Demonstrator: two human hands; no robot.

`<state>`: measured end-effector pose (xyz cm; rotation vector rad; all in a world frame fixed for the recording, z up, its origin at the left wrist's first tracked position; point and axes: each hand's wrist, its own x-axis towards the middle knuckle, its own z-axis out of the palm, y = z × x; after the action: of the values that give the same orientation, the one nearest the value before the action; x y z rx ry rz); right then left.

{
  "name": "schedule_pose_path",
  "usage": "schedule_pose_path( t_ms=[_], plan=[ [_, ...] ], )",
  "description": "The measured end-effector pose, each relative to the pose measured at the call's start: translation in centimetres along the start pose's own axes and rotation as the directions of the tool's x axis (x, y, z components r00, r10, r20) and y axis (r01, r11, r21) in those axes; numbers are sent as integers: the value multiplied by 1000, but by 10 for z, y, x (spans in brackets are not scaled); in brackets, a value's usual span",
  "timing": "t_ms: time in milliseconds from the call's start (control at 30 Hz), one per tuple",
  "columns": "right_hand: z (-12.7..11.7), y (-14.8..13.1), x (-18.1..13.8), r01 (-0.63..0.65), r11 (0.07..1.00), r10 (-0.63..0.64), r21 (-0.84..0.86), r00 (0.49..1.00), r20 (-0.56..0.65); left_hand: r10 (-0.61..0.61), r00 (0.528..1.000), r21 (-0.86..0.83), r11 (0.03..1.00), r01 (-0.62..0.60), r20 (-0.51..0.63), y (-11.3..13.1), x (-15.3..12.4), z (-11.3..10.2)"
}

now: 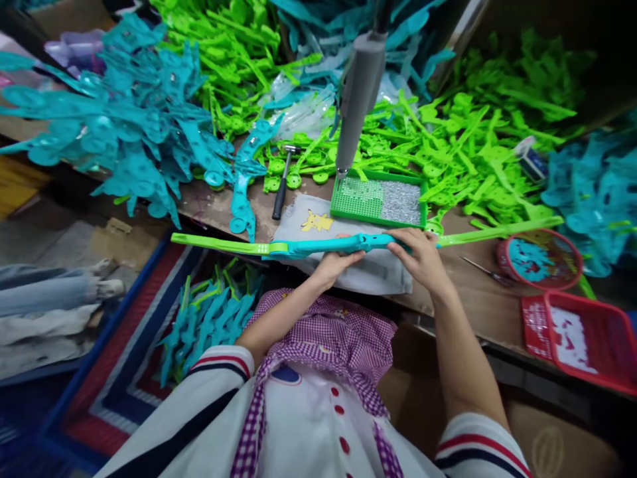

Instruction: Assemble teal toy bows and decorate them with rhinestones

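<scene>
A long plastic piece (308, 248), blue in the middle with a green arm out to each side, spans the front of the bench. My left hand (336, 265) grips its blue middle from below, fingers wrapped around it. Just to the right, my right hand (421, 255) is closed on the blue section near the right green arm. Under the piece lies a grey cloth (308, 216) with a yellow cartoon figure. Behind it sits a green tray (379, 219) of small metal parts. A grey powered screwdriver (359, 99) hangs tip-down over the tray's left part.
Blue plastic parts (144, 119) are heaped at left, green parts (478, 146) across the back. A hammer (283, 186) lies left of the cloth. At right are tweezers (482, 269), a round red basket (572, 282) and a red bin (535, 325). A blue-rimmed crate (124, 292) stands lower left.
</scene>
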<state>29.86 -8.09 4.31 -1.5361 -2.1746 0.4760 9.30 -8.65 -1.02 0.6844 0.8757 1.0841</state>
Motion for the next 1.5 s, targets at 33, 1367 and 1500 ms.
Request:
schedule_pose_path(
  t_ms=[33, 1367, 1500],
  plan=[
    [-1, 0, -1, -9, 1000, 9, 1, 1000, -15, 33, 999, 36, 999, -33, 12, 1, -1, -1],
    [-23, 13, -47, 293, 816, -483, -499, 819, -309, 702, 595, 917, -356, -181, 390, 158, -128, -138],
    [-23, 5, -40, 322, 758, -553, -568, 779, -296, 641, 606, 879, -400, -260, 471, 156, -107, -159]
  ],
)
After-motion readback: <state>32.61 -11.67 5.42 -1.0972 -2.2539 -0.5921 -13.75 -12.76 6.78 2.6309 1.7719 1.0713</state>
